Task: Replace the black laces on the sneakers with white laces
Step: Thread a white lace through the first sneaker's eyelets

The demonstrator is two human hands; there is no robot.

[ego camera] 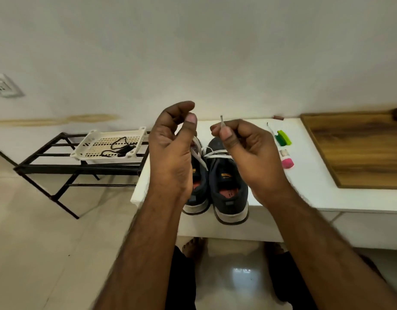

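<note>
Fingertips (226, 136) of the right hand (251, 151) are pinched on one end of the white lace (215, 155), its stiff tip (222, 120) pointing up toward twelve o'clock. On the left hand (172, 148) the thumb (189, 124) is curled against the fingers around the other lace end, which trails down beside the palm.

The lace is seen threaded across the lowest eyelets of the right sneaker (228, 184), which stands touching the left sneaker (198, 193) at the near edge of the white table (316, 193), heels overhanging slightly. Whether the left sneaker carries any lace cannot be told; it is largely hidden by the left hand.

With both ends raised, uneven lengths could be set if one side is drawn harder. A strong upward pull could also tip or drag the shoe over the table edge, as nothing is holding it down. The tip could be missed at the next eyelet if gripped too far back.

At ten o'clock, black laces (117, 148) lie in a white basket (90, 139) on a black rack (58, 168). At three o'clock lie a green clip (283, 138) and a pink-capped item (287, 158), beside a wooden board (358, 151).
</note>
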